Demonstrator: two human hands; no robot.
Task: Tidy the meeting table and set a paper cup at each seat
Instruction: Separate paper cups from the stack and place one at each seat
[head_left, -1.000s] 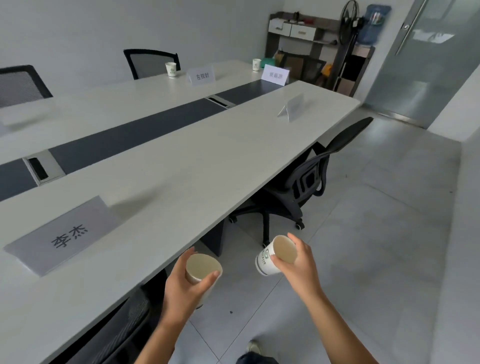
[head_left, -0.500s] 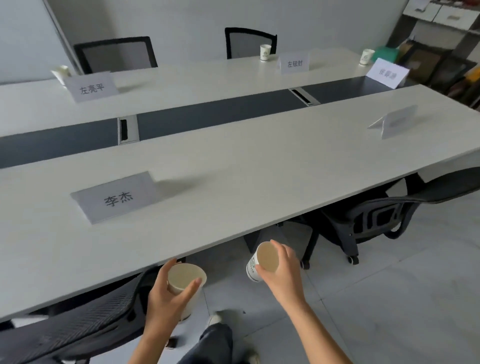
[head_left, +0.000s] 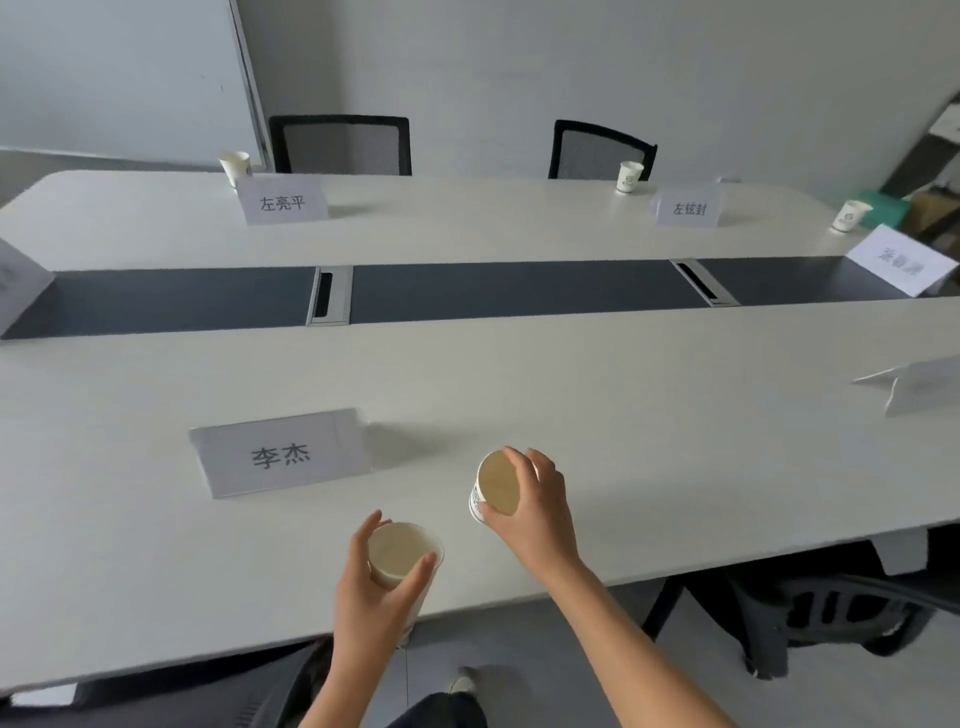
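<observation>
I have one view only — the wide-angle head camera, standing at the near edge of the long white meeting table (head_left: 649, 415), looking forward and down across it to the black mesh-backed chairs (head_left: 340, 148) against the far grey wall (head_left: 519, 62).

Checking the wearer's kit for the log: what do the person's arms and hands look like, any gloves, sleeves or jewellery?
Both are bare. The left hand and right hand wear no gloves, and no ring shows. The left forearm and right forearm are uncovered down to the frame edge: no sleeve, watch or wristband in view.
</observation>
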